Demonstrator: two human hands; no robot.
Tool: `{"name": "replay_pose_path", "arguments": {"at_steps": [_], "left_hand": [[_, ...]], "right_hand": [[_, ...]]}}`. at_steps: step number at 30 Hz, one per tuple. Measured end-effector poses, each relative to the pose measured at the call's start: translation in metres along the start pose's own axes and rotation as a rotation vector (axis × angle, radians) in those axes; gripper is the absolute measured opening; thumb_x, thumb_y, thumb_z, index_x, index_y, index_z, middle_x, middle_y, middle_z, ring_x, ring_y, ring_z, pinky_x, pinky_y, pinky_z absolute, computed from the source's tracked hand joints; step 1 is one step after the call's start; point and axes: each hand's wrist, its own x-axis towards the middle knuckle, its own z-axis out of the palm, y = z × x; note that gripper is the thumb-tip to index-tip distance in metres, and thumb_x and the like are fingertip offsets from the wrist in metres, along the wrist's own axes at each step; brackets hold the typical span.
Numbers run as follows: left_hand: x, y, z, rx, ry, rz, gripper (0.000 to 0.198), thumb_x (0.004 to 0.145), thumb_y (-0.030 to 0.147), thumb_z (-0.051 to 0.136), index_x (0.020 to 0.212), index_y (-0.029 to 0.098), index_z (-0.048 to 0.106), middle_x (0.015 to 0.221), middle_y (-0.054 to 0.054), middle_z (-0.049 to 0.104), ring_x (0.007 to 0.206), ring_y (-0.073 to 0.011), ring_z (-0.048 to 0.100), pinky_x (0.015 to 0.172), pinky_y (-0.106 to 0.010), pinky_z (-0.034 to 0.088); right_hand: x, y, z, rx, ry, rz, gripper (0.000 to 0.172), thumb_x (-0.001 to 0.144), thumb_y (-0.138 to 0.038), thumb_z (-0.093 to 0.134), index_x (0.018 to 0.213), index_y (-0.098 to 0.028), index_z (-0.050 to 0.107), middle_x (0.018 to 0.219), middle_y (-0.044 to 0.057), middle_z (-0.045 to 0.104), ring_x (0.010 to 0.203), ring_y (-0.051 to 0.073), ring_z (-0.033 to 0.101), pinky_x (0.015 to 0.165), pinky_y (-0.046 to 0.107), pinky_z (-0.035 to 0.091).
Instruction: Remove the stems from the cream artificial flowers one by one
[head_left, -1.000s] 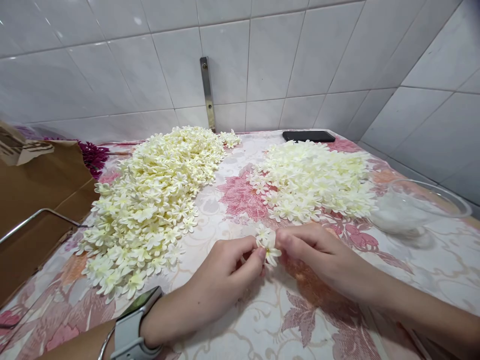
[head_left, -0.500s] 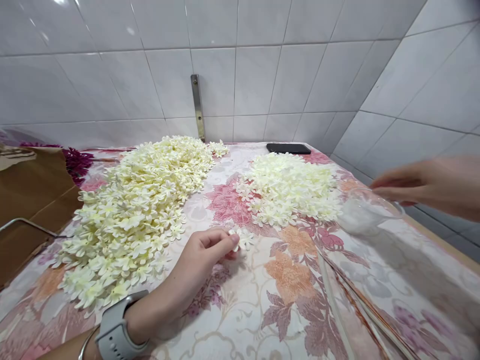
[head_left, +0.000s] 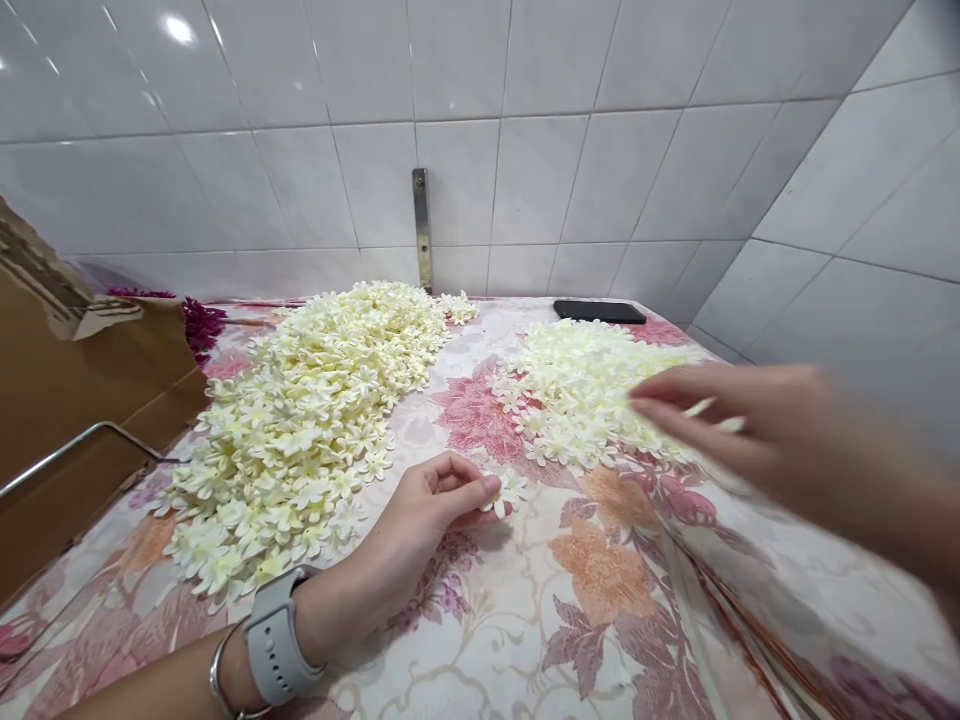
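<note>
My left hand (head_left: 450, 495), wearing a grey watch, pinches a small white artificial flower (head_left: 512, 490) between thumb and fingers, low over the cloth. Motion smears my right hand (head_left: 720, 420), held in front of the smaller white flower heap (head_left: 577, 390). Its thumb and fingertips come together; whatever may be between them is too small or blurred to make out. On the left spreads a larger pile of cream flowers (head_left: 315, 410). The see-through container at the right is mostly hidden behind my right hand.
A patterned tablecloth (head_left: 480, 650) covers the table. At the left stands a cardboard box (head_left: 97, 400) with a metal rod (head_left: 82, 440) beside it. A black phone (head_left: 598, 312) lies at the back. Thin stems (head_left: 739, 620) lie at the lower right, and tiled walls close the far side.
My right hand has swung left from the see-through container to the smaller flower heap. My left hand keeps its pinch on the flower. The whole view has shifted slightly.
</note>
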Motion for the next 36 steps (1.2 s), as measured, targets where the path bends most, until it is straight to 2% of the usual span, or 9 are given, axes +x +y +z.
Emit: {"name": "replay_pose_path", "arguments": {"at_steps": [4, 8, 11, 16, 19, 25, 29, 33, 36], "left_hand": [[-0.005, -0.002, 0.004, 0.024, -0.054, 0.007, 0.017, 0.076, 0.027, 0.067, 0.069, 0.015, 0.057, 0.065, 0.002, 0.055, 0.061, -0.0085, 0.053, 0.061, -0.019, 0.044], [-0.010, 0.001, 0.007, 0.090, -0.079, 0.062, 0.021, 0.081, 0.035, 0.061, 0.076, 0.015, 0.062, 0.077, -0.002, 0.061, 0.075, -0.0129, 0.057, 0.072, -0.023, 0.045], [-0.010, 0.006, 0.006, 0.131, 0.057, 0.126, 0.023, 0.084, 0.039, 0.056, 0.081, 0.017, 0.063, 0.087, -0.004, 0.062, 0.086, -0.0162, 0.058, 0.078, -0.026, 0.046], [-0.007, 0.009, 0.005, 0.140, 0.178, 0.140, 0.027, 0.084, 0.042, 0.052, 0.078, 0.017, 0.061, 0.085, -0.004, 0.061, 0.079, -0.0156, 0.058, 0.067, -0.024, 0.045], [-0.006, 0.006, 0.004, 0.140, 0.191, 0.146, 0.027, 0.085, 0.041, 0.051, 0.078, 0.017, 0.061, 0.085, -0.004, 0.061, 0.079, -0.0152, 0.058, 0.068, -0.023, 0.045], [-0.002, 0.002, 0.000, 0.148, 0.180, 0.137, 0.026, 0.084, 0.041, 0.051, 0.080, 0.018, 0.061, 0.087, -0.003, 0.061, 0.080, -0.0159, 0.057, 0.068, -0.024, 0.045], [0.000, 0.002, -0.001, 0.181, 0.165, 0.149, 0.026, 0.085, 0.042, 0.049, 0.079, 0.019, 0.060, 0.086, -0.003, 0.061, 0.082, -0.0166, 0.057, 0.068, -0.025, 0.044], [-0.001, 0.005, -0.001, 0.371, 0.126, 0.172, 0.016, 0.083, 0.035, 0.052, 0.080, 0.020, 0.058, 0.079, 0.001, 0.059, 0.076, -0.0147, 0.056, 0.066, -0.024, 0.042], [0.000, 0.005, -0.003, 0.560, 0.047, 0.243, 0.009, 0.084, 0.028, 0.052, 0.083, 0.021, 0.056, 0.080, 0.002, 0.058, 0.072, -0.0136, 0.055, 0.063, -0.023, 0.041]], "right_hand": [[-0.016, -0.061, 0.060, 0.180, -0.315, -0.184, 0.034, 0.086, -0.043, 0.049, 0.102, -0.016, 0.061, 0.088, 0.011, 0.068, 0.069, 0.023, 0.063, 0.056, 0.034, 0.050], [-0.027, -0.066, 0.089, 0.240, -0.241, -0.369, 0.029, 0.093, -0.021, 0.032, 0.099, -0.013, 0.060, 0.081, 0.012, 0.065, 0.071, 0.022, 0.060, 0.061, 0.034, 0.048], [-0.025, -0.054, 0.079, 0.331, -0.179, -0.321, 0.032, 0.091, -0.018, 0.029, 0.102, -0.014, 0.059, 0.072, 0.008, 0.062, 0.063, 0.018, 0.057, 0.058, 0.029, 0.045], [-0.013, -0.037, 0.058, 0.566, -0.311, 0.050, 0.038, 0.088, -0.038, 0.046, 0.056, -0.019, 0.052, 0.048, -0.002, 0.048, 0.042, 0.009, 0.041, 0.043, 0.023, 0.032], [-0.010, -0.033, 0.058, 0.680, -0.372, 0.231, 0.043, 0.082, -0.046, 0.055, 0.049, -0.019, 0.048, 0.043, -0.004, 0.044, 0.039, 0.008, 0.038, 0.038, 0.021, 0.029], [-0.012, -0.033, 0.065, 0.866, -0.414, 0.160, 0.032, 0.087, -0.044, 0.048, 0.072, -0.019, 0.060, 0.072, 0.004, 0.067, 0.061, 0.015, 0.063, 0.057, 0.025, 0.052], [-0.011, -0.032, 0.063, 0.861, -0.443, 0.202, 0.029, 0.083, -0.043, 0.055, 0.069, -0.019, 0.060, 0.061, 0.002, 0.065, 0.053, 0.014, 0.061, 0.053, 0.024, 0.050], [-0.009, -0.029, 0.061, 0.783, -0.399, 0.321, 0.038, 0.073, -0.045, 0.066, 0.052, -0.020, 0.047, 0.039, -0.004, 0.049, 0.035, 0.009, 0.045, 0.035, 0.020, 0.033], [-0.010, -0.027, 0.064, 0.801, -0.415, 0.245, 0.030, 0.078, -0.044, 0.060, 0.063, -0.019, 0.058, 0.053, -0.001, 0.059, 0.048, 0.012, 0.056, 0.045, 0.022, 0.044]]}}
